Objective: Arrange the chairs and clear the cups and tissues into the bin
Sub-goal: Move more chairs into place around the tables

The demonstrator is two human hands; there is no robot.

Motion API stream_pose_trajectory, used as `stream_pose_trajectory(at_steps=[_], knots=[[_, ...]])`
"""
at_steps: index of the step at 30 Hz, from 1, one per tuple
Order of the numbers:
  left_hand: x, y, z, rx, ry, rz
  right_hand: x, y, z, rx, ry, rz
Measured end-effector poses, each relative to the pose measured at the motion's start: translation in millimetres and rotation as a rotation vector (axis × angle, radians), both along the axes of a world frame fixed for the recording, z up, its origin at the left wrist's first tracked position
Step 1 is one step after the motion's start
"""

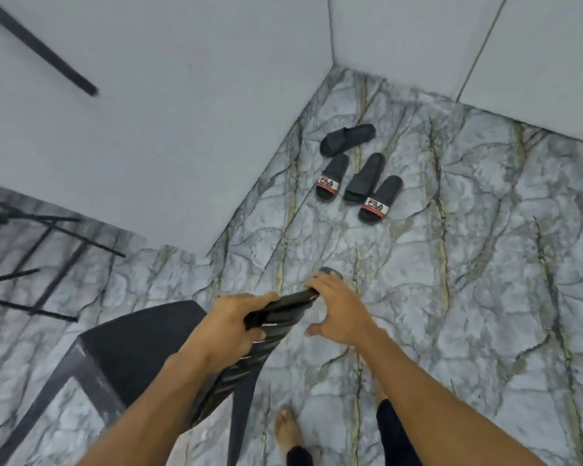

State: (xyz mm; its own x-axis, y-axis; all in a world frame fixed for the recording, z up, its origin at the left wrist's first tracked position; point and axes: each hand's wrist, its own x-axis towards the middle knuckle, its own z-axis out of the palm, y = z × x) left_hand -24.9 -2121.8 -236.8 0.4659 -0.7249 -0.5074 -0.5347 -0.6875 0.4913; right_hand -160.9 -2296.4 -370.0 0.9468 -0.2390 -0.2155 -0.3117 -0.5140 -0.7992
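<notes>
Left hand (231,322): fingers wrapped tight round the top rail of the chair's back.
Right hand (339,309): fingers bent over the rail's far end, thumb spread clear.
Chair (138,351): black, on the marble floor (468,264), seat left of both hands.
Slippers (364,176): four, well ahead, near the wall corner.
</notes>
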Motion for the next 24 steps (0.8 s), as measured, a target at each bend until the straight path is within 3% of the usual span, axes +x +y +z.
stream_pose_trajectory(at_steps=[8, 11, 13, 15, 19, 24], knots=[[76, 217, 184, -0.205, -0.38, 0.436, 180, 164, 193, -0.275, -0.513, 0.164], [88, 290, 219, -0.139, -0.649, 0.428, 222, 247, 254, -0.387, -0.589, 0.223], [92, 328, 234, -0.051, -0.838, 0.33, 239, 309, 290, -0.412, -0.594, 0.246], [101, 370, 245, 0.014, -0.953, 0.368, 252, 366, 319, -0.393, -0.603, 0.254], [129, 468, 266, 0.007, -1.013, 0.562, 277, 441, 356, -0.441, -0.589, 0.369], [160, 550, 295, 0.109, -0.877, 0.736, 322, 463, 365, -0.427, -0.412, 0.487]])
